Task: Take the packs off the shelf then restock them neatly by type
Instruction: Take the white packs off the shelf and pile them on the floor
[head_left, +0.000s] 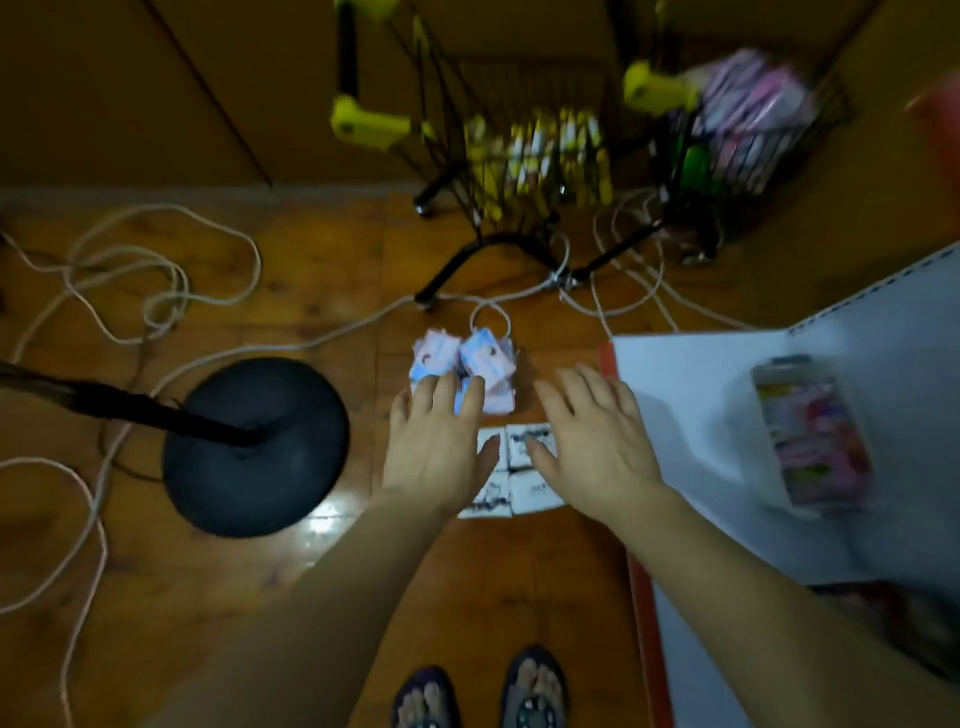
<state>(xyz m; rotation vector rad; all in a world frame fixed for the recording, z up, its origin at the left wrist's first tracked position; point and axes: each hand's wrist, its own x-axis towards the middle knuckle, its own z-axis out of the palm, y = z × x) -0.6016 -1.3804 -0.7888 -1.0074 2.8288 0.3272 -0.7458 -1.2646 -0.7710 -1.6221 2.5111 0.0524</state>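
- Bare and holding nothing, the left hand (439, 447) and right hand (589, 441) are hovering flat, fingers spread, over packs on the floor.
- White packs (530, 467) are lying beneath the palms; pink-blue packs (467, 364) are sitting just beyond the fingertips.
- One colourful pack (810, 431) is resting on the white shelf (691, 395), right.

A cluster of pink-and-blue packs (464, 370) lies on the floor just beyond the fingertips of the left hand (437, 447), tumbled at odd angles, some leaning on each other. White packs with dark print (524, 470) lie flat in a tidy block under and between both hands, edges touching. To the right of the right hand (592, 441), one clear pack with pink contents (813, 436) lies on the white shelf (691, 405) (its print too blurred to read).
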